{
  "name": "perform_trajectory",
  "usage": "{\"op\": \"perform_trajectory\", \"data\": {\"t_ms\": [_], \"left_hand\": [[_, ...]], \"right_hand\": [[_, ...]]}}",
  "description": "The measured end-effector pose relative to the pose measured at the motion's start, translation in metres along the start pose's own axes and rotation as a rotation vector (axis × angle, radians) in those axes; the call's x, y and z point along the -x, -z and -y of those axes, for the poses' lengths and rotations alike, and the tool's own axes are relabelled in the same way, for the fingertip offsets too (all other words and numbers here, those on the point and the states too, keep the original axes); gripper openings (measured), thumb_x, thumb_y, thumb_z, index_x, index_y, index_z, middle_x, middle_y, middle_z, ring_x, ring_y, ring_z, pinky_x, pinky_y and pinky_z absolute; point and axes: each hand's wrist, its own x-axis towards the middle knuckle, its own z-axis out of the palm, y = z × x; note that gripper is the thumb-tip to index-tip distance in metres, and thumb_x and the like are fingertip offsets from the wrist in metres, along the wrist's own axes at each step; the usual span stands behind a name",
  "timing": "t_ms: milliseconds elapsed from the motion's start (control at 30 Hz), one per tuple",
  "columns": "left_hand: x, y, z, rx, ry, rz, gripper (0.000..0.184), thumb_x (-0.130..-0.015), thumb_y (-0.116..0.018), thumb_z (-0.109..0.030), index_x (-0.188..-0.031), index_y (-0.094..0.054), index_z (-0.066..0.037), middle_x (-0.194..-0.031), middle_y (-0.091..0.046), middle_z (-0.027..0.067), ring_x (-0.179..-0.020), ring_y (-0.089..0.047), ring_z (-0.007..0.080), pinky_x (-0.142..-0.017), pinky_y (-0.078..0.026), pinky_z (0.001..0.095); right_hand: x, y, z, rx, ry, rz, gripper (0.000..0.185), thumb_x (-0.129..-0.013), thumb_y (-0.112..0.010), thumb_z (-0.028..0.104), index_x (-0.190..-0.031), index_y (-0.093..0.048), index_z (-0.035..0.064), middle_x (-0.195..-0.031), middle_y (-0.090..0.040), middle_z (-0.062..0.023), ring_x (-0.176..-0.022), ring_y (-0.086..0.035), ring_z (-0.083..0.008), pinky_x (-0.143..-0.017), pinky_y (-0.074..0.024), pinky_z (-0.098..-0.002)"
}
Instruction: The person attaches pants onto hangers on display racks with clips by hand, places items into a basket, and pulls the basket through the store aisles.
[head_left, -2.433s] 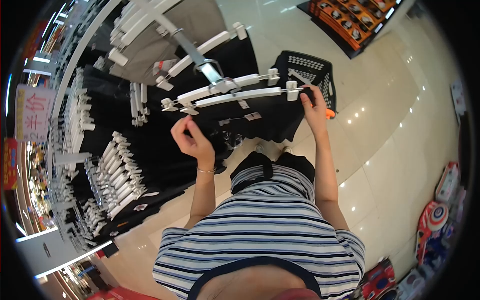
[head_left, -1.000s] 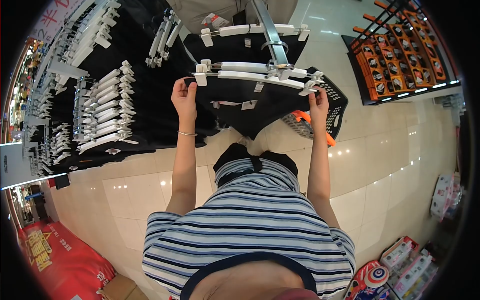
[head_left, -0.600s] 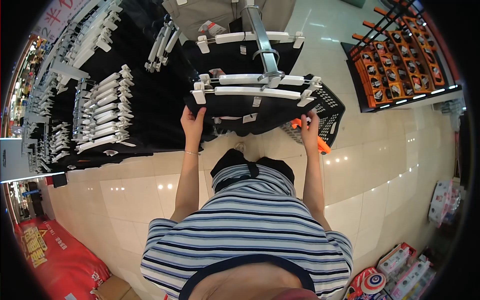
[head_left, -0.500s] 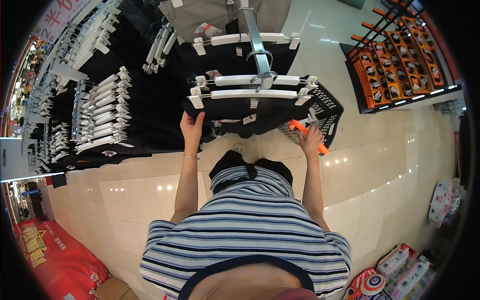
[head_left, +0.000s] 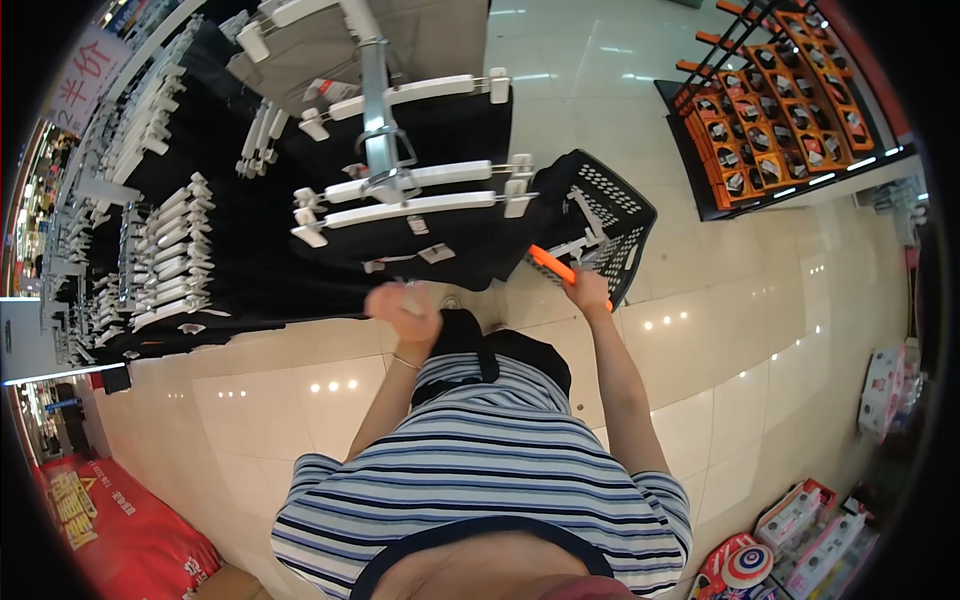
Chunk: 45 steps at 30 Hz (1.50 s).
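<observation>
My right hand is closed around the orange handle of a dark perforated shopping basket. White hangers lie in the basket. Motion blurs my left hand, so its fingers are unclear; it is in front of my waist, just below the nearest black garment. That garment hangs from a white clip hanger at the end of a metal rack arm. Small white tags show on its front.
Rows of dark garments on white hangers fill the left side. An orange display rack stands at the far right. Boxed goods are at the lower right, and a red cover is at the lower left. The floor is shiny tile.
My left hand has left the edge of the black garment and moved down and right. The view has shifted, so the rack appears further left. My right hand still holds the basket handle.
</observation>
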Motion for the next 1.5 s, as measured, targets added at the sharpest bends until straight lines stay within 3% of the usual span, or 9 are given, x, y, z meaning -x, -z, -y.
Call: {"op": "perform_trajectory", "data": {"t_ms": [67,167,300,400,500,633,767,1267,1500], "left_hand": [[-0.004,-0.013,-0.044,0.415,-0.143,0.454,0.027,-0.067,-0.064,-0.001,-0.092,-0.055,-0.006,-0.092,-0.054,0.0133,-0.087,-0.052,0.0291,-0.075,-0.040,0.0370],[0.002,-0.067,-0.088,0.544,-0.175,0.922,0.033,-0.075,-0.060,-0.009,-0.107,-0.053,-0.003,-0.109,-0.053,0.0141,-0.102,-0.049,0.0310,-0.088,-0.038,0.0403],[0.030,-0.149,-0.114,0.476,-0.110,1.111,0.044,-0.077,-0.059,-0.015,-0.117,-0.046,-0.002,-0.123,-0.042,0.0178,-0.117,-0.038,0.0334,-0.097,-0.031,0.0421],[0.034,-0.204,-0.139,0.458,-0.207,1.042,0.043,-0.079,-0.059,-0.023,-0.115,-0.047,-0.001,-0.120,-0.044,0.0180,-0.113,-0.040,0.0336,-0.097,-0.031,0.0423],[0.064,-0.265,-0.150,0.351,-0.172,1.269,0.044,-0.081,-0.057,-0.031,-0.112,-0.047,-0.002,-0.116,-0.045,0.0172,-0.112,-0.040,0.0348,-0.097,-0.029,0.0470],[0.058,-0.309,-0.170,0.245,-0.224,1.203,0.038,-0.082,-0.055,-0.038,-0.101,-0.049,-0.005,-0.103,-0.047,0.0158,-0.101,-0.044,0.0350,-0.090,-0.031,0.0526],[0.047,-0.347,-0.179,0.161,-0.199,1.320,0.044,-0.083,-0.052,-0.042,-0.106,-0.051,-0.004,-0.102,-0.048,0.0159,-0.092,-0.047,0.0336,-0.082,-0.035,0.0461],[-0.011,-0.470,-0.217,0.053,0.149,1.219,0.042,-0.082,-0.055,-0.037,-0.107,-0.050,-0.003,-0.106,-0.048,0.0160,-0.099,-0.046,0.0329,-0.088,-0.034,0.0470],[-0.032,-0.534,-0.209,0.003,0.326,1.135,0.040,-0.082,-0.055,-0.038,-0.107,-0.051,-0.008,-0.107,-0.046,0.0130,-0.102,-0.044,0.0313,-0.086,-0.034,0.0510]], "right_hand": [[-0.004,0.005,-0.006,-0.014,0.014,0.018,0.025,-0.071,-0.064,0.033,-0.078,-0.057,0.0096,-0.066,-0.062,-0.0121,-0.064,-0.062,-0.0316,-0.059,-0.0491,-0.0436],[-0.014,0.008,-0.023,-0.021,0.044,0.002,0.023,-0.070,-0.065,0.032,-0.077,-0.060,0.0104,-0.067,-0.062,-0.0118,-0.066,-0.062,-0.0306,-0.059,-0.0486,-0.0427],[-0.034,0.019,-0.053,-0.035,0.110,0.007,0.022,-0.069,-0.064,0.031,-0.078,-0.062,0.0109,-0.067,-0.062,-0.0110,-0.066,-0.062,-0.0295,-0.058,-0.0479,-0.0419],[-0.057,0.029,-0.079,-0.028,0.130,0.041,0.022,-0.069,-0.064,0.031,-0.077,-0.062,0.0111,-0.067,-0.062,-0.0103,-0.065,-0.062,-0.0292,-0.058,-0.0478,-0.0412],[-0.080,0.045,-0.099,-0.015,0.176,0.046,0.023,-0.068,-0.065,0.031,-0.075,-0.060,0.0106,-0.066,-0.062,-0.0102,-0.064,-0.062,-0.0287,-0.057,-0.0478,-0.0406],[-0.119,0.060,-0.129,-0.029,0.226,0.051,0.023,-0.068,-0.064,0.032,-0.074,-0.059,0.0099,-0.067,-0.062,-0.0107,-0.064,-0.062,-0.0285,-0.056,-0.0473,-0.0407],[-0.160,0.077,-0.149,-0.014,0.282,0.106,0.022,-0.067,-0.065,0.031,-0.072,-0.059,0.0099,-0.067,-0.062,-0.0107,-0.064,-0.062,-0.0281,-0.055,-0.0470,-0.0409],[-0.333,0.121,-0.206,-0.016,0.526,0.269,0.019,-0.065,-0.066,0.025,-0.077,-0.060,0.0107,-0.069,-0.063,-0.0106,-0.067,-0.063,-0.0284,-0.059,-0.0482,-0.0411],[-0.424,0.115,-0.216,0.034,0.664,0.337,0.024,-0.068,-0.065,0.033,-0.077,-0.060,0.0111,-0.069,-0.063,-0.0094,-0.066,-0.063,-0.0271,-0.058,-0.0489,-0.0405]]}}
